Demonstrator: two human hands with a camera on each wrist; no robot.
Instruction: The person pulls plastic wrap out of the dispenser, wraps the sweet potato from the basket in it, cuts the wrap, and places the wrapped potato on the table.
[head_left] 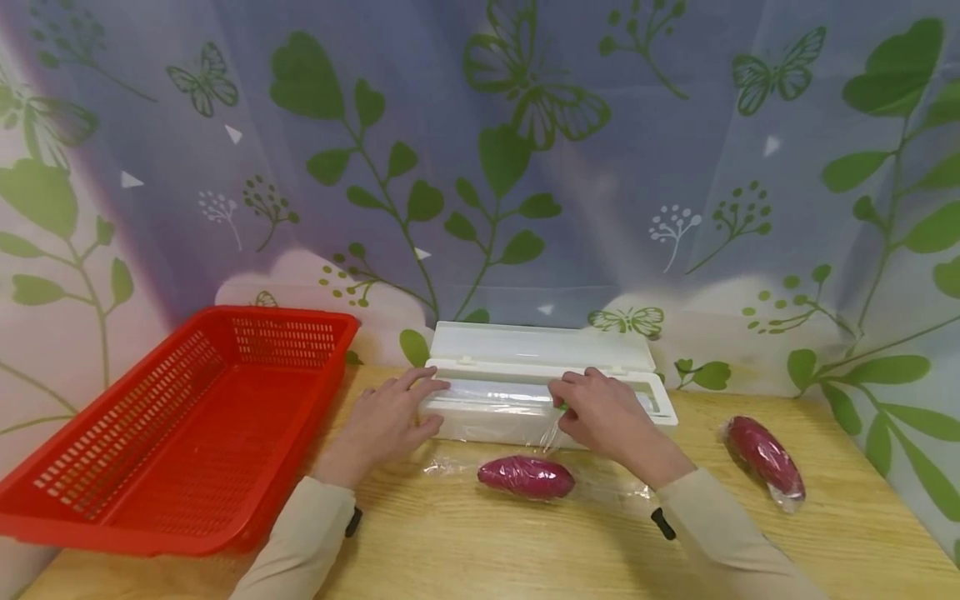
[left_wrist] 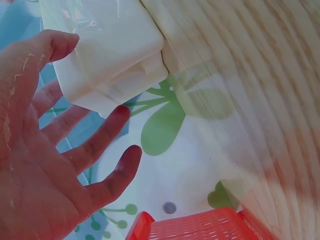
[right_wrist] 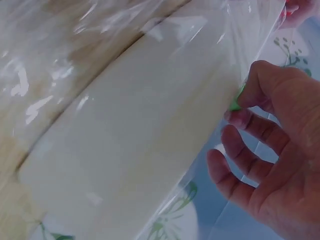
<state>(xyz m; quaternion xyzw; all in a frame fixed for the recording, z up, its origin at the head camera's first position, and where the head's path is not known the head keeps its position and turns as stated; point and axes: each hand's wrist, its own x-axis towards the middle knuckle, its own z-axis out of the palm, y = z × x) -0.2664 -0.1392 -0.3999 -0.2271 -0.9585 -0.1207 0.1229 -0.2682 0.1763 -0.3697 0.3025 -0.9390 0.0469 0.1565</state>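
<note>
A white cling film dispenser box (head_left: 480,427) stands on the table, its lid (head_left: 540,346) tipped back. My left hand (head_left: 390,417) is at the box's left end, fingers spread; the left wrist view shows the thumb by its front and the other fingers about the end. With thumb and forefinger, my right hand (right_wrist: 285,135) pinches a small green slider (right_wrist: 236,102) at the box's upper edge. Clear film (head_left: 607,492) comes down over the front onto the table. A purple-red sweet potato (head_left: 525,477) lies with this film in front of the box.
On the left stands a red perforated plastic basket (head_left: 285,442). Another purple-red sweet potato (head_left: 765,458), wrapped in clear film, lies to the right on the wooden table (head_left: 420,550). A leaf-and-butterfly patterned curtain (head_left: 600,208) hangs close behind the box.
</note>
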